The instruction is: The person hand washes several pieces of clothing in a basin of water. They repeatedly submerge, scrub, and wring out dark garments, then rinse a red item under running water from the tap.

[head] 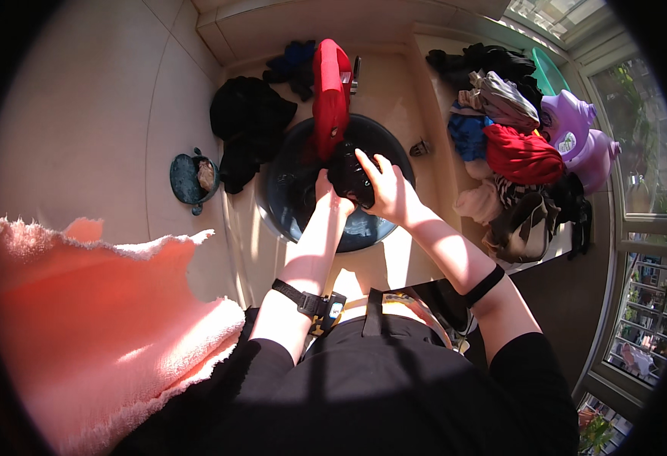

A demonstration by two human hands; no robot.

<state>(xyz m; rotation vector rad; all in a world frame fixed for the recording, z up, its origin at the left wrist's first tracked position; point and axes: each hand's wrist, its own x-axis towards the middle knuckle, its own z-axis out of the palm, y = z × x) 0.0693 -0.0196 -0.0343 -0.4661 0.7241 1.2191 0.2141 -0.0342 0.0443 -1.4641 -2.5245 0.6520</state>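
A dark round basin (387, 134) stands in the sink with water in it. Over the basin, my left hand (333, 194) grips a wet black cloth (349, 171) from its left and lower side. My right hand (387, 185) is on the cloth's right side, fingers spread, with the thumb side near its lower end. A red cloth (331, 85) drapes over the back of the basin, its lower end reaching inside, close to the black cloth. Behind the basin a metal faucet (356, 74) shows partly beside the red cloth. My left fingers are partly hidden.
Black clothes (251, 114) lie left of the basin, beside a dark green soap dish (188, 179). On the right ledge are a red garment (522, 154), other clothes and purple detergent bottles (593, 157). A pink towel (105, 319) hangs at the left. A small drain strainer (419, 148) sits right of the basin.
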